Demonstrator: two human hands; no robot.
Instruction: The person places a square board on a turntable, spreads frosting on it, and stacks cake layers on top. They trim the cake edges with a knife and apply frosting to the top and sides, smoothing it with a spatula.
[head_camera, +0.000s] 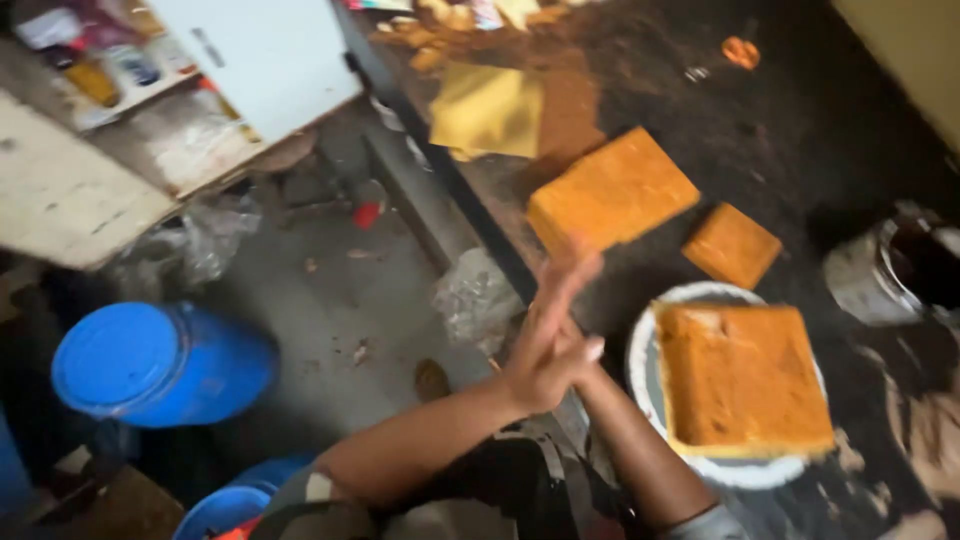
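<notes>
Hands (550, 345) press palm to palm, grip released, beside white plate (640, 350) bearing square orange cake (740, 375).

Both forearms are bare from wrist up past the elbow, no watch, no bracelets, no rings that I can make out. The left hand (545, 345) and right hand (580, 352) are bare too, no gloves, though it's all a bit motion-blurred. At the bottom edge there's a light grey short sleeve on the right arm, and a similar greyish sleeve with a small pale patch on the left. Dark clothing sits between the arms.
</notes>
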